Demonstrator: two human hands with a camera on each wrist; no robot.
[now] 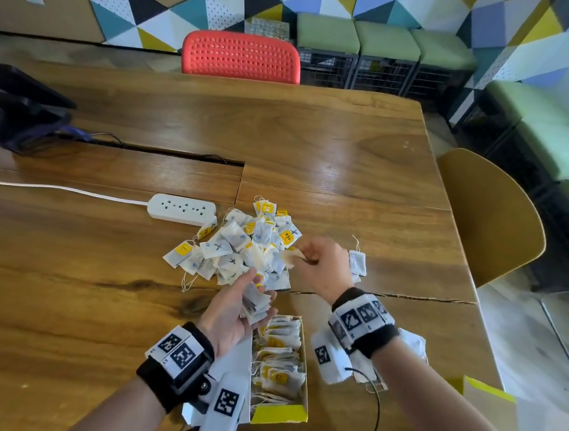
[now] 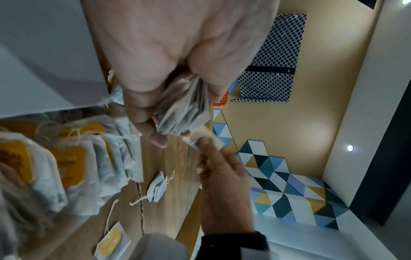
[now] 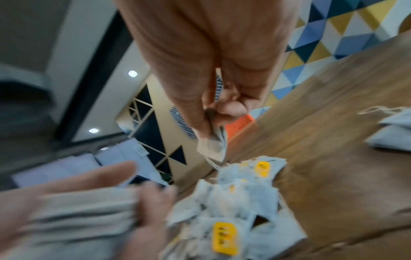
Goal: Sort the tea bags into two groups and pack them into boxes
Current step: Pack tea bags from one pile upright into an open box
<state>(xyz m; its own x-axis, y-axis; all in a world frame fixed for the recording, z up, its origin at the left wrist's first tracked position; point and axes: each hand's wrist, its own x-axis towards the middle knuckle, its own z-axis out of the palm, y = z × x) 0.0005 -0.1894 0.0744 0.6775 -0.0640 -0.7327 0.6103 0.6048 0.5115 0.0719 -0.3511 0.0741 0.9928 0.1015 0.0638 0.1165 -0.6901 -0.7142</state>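
Observation:
A loose pile of tea bags (image 1: 242, 246), some with yellow tags and some marked with a cross, lies mid-table. My left hand (image 1: 239, 304) sits palm up just below the pile and grips a stack of tea bags (image 1: 256, 305) (image 2: 184, 109) (image 3: 84, 216). My right hand (image 1: 314, 257) hovers at the pile's right edge and pinches a single tea bag (image 1: 291, 257) (image 3: 213, 146) between thumb and fingers. An open yellow box (image 1: 279, 414) packed with yellow-tagged tea bags (image 1: 279, 359) (image 2: 66, 158) lies near the table's front edge between my wrists.
A white power strip (image 1: 182, 209) with its cord lies left of the pile. A few tea bags (image 1: 357, 263) rest to the right of my right hand. White paper (image 1: 413, 343) and a yellow flap (image 1: 488, 391) sit at front right. Chairs stand behind and right.

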